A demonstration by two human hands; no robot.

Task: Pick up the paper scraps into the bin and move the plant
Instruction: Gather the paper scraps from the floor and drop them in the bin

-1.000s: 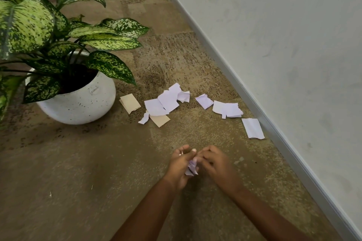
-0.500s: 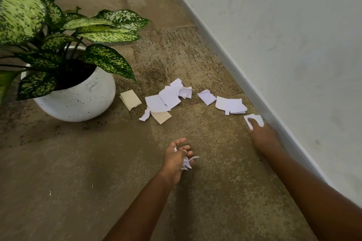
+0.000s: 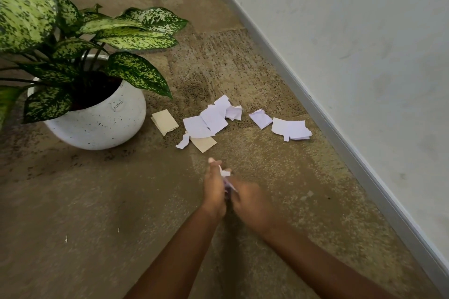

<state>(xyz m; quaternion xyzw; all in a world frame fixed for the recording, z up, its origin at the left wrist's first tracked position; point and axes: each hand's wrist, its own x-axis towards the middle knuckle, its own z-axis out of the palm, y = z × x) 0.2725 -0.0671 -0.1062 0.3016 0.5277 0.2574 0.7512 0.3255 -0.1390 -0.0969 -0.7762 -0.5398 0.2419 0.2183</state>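
a small bundle of gathered scraps [image 3: 225, 173] is sitting between the two hands, low over the floor [image 3: 97, 226] and just in front of the remaining litter. the left hand [image 3: 213, 192] is holding this bundle with its fingers [image 3: 211, 160] curled round it. the right hand [image 3: 252, 201] is pressing in against the same bundle, but motion blur is hiding whether its fingers are pinching the paper or only touching it.

so the pickup is looking only partly done. most of the paper is lying on the floor beyond the hands. a white cluster [image 3: 209, 121] is overlapping itself in the middle, with a tan piece [image 3: 165, 121] just beside the pot [image 3: 97, 124]. a second tan piece [image 3: 203, 143] is tucked under the cluster's near edge, and more white pieces [image 3: 290, 128] are trailing toward the skirting [image 3: 340, 133] and the wall [image 3: 340, 31].

no bin is showing anywhere in view, so nothing is looking binned yet. the plant [image 3: 136, 39] is standing upright in its pot, leaves hanging over the nearest scrap, and moving it is appearing to be a step not yet begun.
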